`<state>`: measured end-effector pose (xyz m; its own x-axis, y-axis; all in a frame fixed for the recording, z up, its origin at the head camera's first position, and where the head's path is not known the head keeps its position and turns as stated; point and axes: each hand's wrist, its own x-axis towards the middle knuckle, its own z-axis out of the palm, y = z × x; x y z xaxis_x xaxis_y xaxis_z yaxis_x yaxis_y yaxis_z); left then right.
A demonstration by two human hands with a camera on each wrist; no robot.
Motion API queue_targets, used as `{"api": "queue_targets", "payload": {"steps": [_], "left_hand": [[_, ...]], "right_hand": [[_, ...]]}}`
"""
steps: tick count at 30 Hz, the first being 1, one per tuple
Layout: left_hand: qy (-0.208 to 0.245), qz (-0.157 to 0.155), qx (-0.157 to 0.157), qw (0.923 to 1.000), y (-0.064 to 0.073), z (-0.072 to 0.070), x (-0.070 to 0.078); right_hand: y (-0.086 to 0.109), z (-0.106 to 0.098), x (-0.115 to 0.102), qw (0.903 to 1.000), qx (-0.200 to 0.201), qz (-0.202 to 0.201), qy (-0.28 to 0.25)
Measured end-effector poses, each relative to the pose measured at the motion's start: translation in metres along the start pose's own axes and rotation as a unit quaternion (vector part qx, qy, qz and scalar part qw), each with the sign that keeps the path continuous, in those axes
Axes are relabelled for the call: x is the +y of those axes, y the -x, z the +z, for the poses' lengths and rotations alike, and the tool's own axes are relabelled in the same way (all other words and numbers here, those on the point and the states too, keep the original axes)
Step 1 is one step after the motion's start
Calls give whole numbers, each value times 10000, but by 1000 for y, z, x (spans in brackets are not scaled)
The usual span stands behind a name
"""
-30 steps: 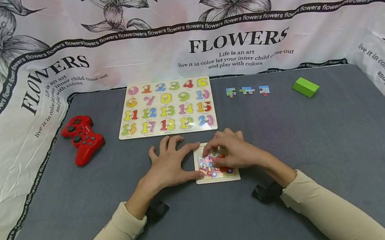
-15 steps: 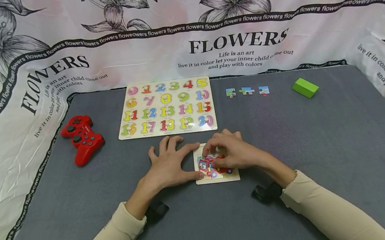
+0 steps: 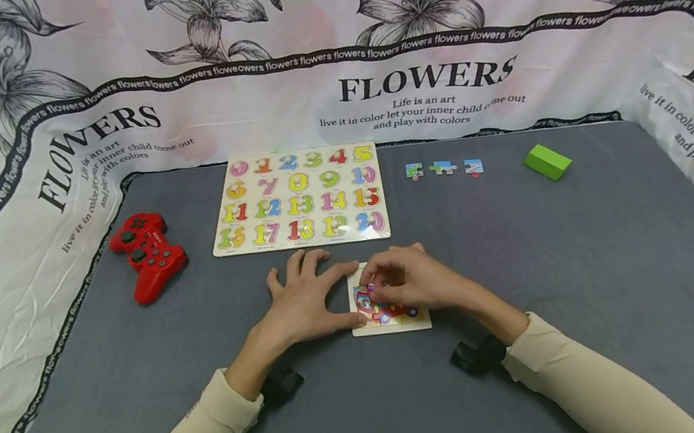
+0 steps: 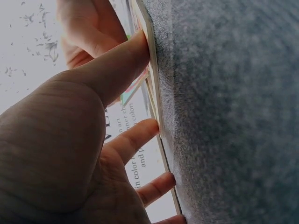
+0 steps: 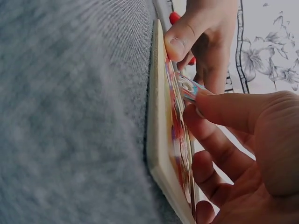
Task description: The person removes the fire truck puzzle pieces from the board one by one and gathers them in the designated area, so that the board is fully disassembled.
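Note:
A small jigsaw puzzle in a wooden tray (image 3: 397,328), with a picture of a red vehicle, lies on the grey cloth between both hands. My left hand (image 3: 302,304) is spread at the tray's left side, thumb on its lower left corner and index fingertip at the upper left. My right hand (image 3: 421,276) reaches over the tray from the right. Its thumb and index finger pinch a puzzle piece (image 5: 188,87), which stands tilted up from the picture in the right wrist view. The right hand covers the upper right of the puzzle.
Behind the tray lies a number board (image 3: 295,200). A red game controller (image 3: 151,257) is on the left. Three loose puzzle pieces (image 3: 444,167) lie in a row at the back right, left of a green block (image 3: 547,162). A flower-printed cloth (image 3: 277,107) hangs behind.
The right hand has shifted slightly left with the pinched piece, whose tilt has changed. The left hand keeps its place on the tray. The whole head view has moved down a little.

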<state>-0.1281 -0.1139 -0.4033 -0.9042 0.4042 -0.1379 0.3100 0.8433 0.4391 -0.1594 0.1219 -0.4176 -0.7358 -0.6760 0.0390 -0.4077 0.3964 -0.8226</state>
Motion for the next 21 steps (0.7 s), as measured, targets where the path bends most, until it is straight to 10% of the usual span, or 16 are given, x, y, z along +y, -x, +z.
{"api": "queue_targets", "payload": {"steps": [21], "left_hand": [[-18,9,-15,10000,0,2,1]], "right_hand": [[2,-20,7,9972,538,1,-513]]}}
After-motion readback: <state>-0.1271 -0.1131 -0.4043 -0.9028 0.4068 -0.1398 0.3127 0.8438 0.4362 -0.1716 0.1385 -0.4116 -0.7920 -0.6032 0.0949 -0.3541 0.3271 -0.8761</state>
